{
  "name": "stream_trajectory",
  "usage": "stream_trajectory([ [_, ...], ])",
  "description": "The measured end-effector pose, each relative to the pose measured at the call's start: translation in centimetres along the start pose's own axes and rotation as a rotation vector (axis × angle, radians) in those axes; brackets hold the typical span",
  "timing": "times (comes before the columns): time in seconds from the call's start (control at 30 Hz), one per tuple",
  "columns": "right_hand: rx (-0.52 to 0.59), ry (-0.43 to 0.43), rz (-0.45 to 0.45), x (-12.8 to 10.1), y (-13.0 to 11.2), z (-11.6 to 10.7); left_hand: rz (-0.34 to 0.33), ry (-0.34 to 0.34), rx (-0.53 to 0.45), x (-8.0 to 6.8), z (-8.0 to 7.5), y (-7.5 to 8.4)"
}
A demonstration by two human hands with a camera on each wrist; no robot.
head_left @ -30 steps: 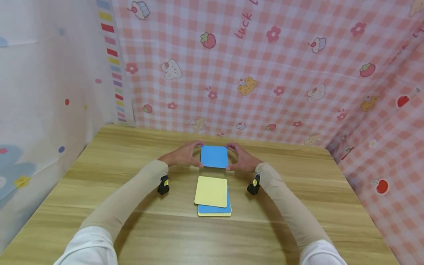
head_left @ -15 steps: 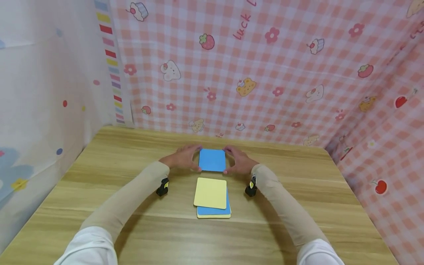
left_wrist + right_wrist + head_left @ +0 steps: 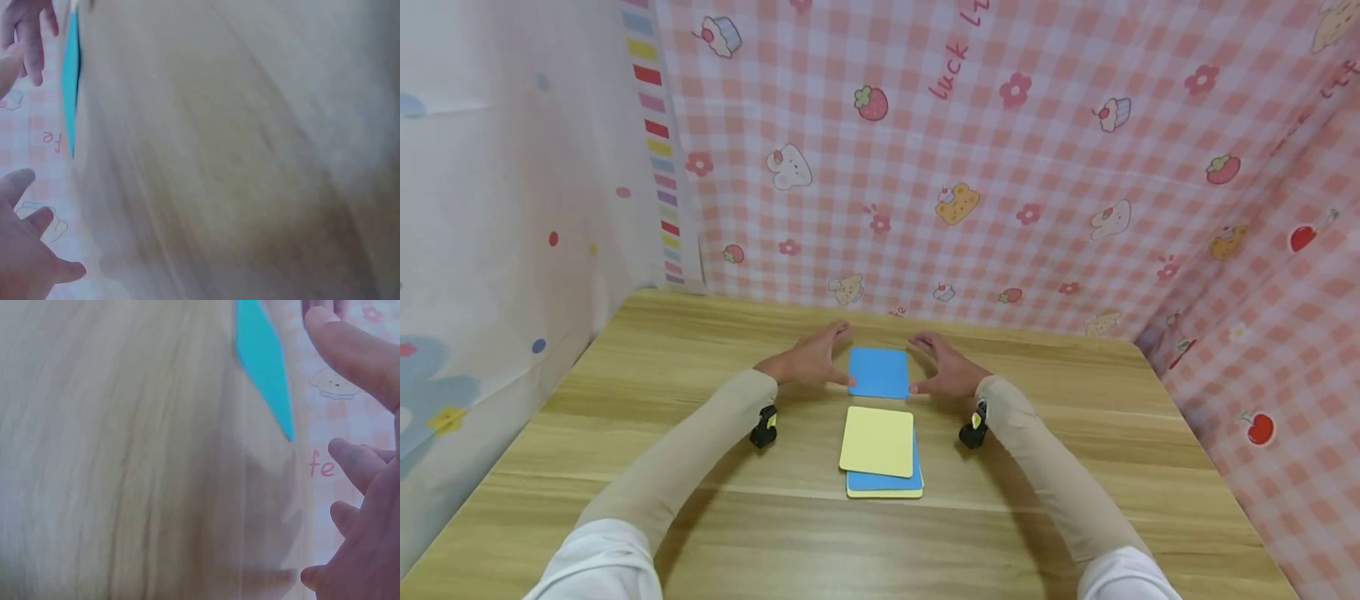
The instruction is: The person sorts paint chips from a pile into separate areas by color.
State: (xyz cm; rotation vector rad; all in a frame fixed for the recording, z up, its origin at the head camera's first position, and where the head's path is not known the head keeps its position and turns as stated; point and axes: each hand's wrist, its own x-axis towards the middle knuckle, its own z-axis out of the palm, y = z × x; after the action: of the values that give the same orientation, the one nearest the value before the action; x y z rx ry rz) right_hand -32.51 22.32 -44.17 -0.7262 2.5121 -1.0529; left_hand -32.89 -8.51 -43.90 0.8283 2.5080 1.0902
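A blue square card lies on the wooden table toward the back. To its left my left hand has its thumb and fingers spread apart, the thumb tip right at the card's left edge. My right hand is spread the same way on the other side, its thumb near the card's lower right corner. The left wrist view shows the card edge-on beyond the spread fingers. Nearer to me is a loose pile: a yellow card on top, turned slightly, over a blue card and another yellow card.
The wooden table ends at the back against a pink checked cloth. A white dotted cloth hangs on the left, and more checked cloth on the right. Black wrist cameras sit on both sleeves.
Both hands held the blue card by its sides and brought it slightly nearer to me. Now they have let go, with the fingers drawn outward. The card pile has stayed put.
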Motion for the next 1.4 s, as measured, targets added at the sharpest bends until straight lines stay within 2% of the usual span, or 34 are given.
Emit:
stream_trajectory([
  [0.17, 0.071, 0.034, -0.003, -0.5, -0.4, -0.4, 0.002, 0.021, -0.167, -0.5, -0.4, 0.0],
  [0.5, 0.22, 0.108, -0.092, -1.6, -2.0, -1.3, 0.061, 0.09, -0.295, -1.9, -1.6, 1.2],
  [0.63, 0.278, 0.109, -0.109, -2.5, -2.6, -1.3, 0.072, 0.102, -0.298, -2.7, -1.7, 1.9],
  [1.0, 0.13, 0.12, -0.178, -5.4, -4.6, -1.5, 0.149, 0.085, -0.226, -5.0, -2.4, 3.8],
  [1.23, 0.064, 0.113, -0.187, -7.2, -5.1, -0.9, 0.138, 0.041, -0.193, -6.4, -1.6, 4.3],
  [1.4, 0.088, 0.079, -0.184, -8.1, -4.6, 0.1, 0.147, 0.003, -0.219, -7.4, -0.6, 4.3],
])
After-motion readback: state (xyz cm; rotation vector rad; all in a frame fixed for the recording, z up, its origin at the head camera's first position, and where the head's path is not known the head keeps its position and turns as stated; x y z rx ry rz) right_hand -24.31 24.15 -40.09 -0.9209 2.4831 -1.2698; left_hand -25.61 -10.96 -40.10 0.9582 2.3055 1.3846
